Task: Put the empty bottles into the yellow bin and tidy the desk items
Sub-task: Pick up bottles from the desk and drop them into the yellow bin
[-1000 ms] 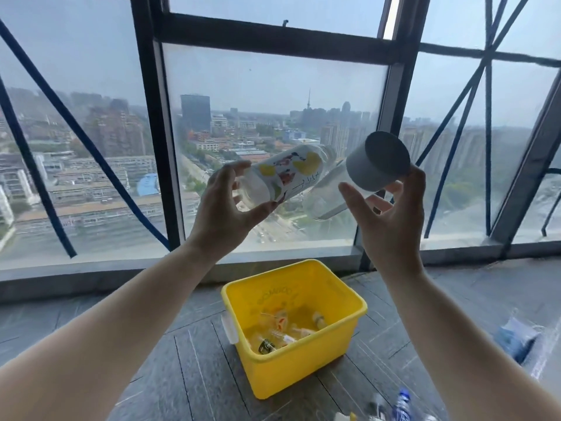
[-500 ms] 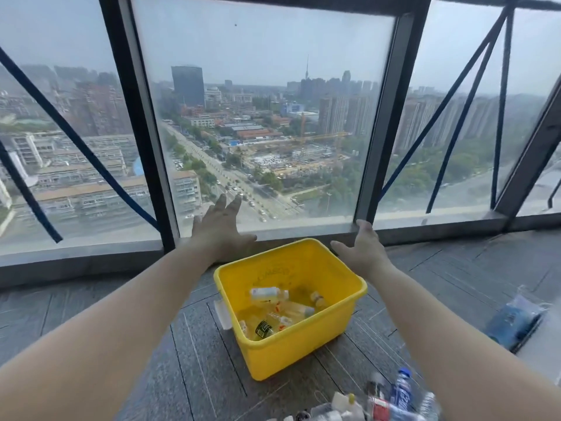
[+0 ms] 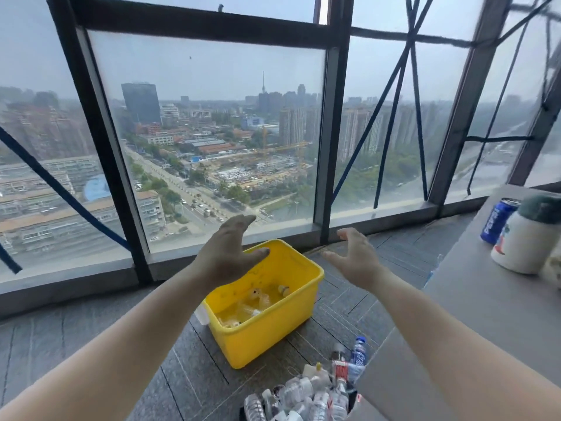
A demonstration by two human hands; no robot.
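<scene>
The yellow bin (image 3: 273, 326) stands on the dark floor below the window, with several empty bottles (image 3: 258, 299) lying in its bottom. My left hand (image 3: 229, 253) hovers over the bin's far left corner, fingers spread and empty. My right hand (image 3: 356, 256) is held out to the right of the bin, fingers also spread and holding nothing. A heap of clear plastic bottles (image 3: 306, 393) lies on the floor in front of the bin, near the desk's corner.
A grey desk (image 3: 485, 314) fills the right side. On it stand a blue can (image 3: 498, 220) and a white bottle with a dark green cap (image 3: 528, 238). A blue-capped bottle (image 3: 359, 350) stands by the heap. Large windows with dark frames close off the far side.
A second ago each hand held a bottle above the bin; both bottles were let go and now both hands are empty. The view has swung right, bringing the desk into sight.
</scene>
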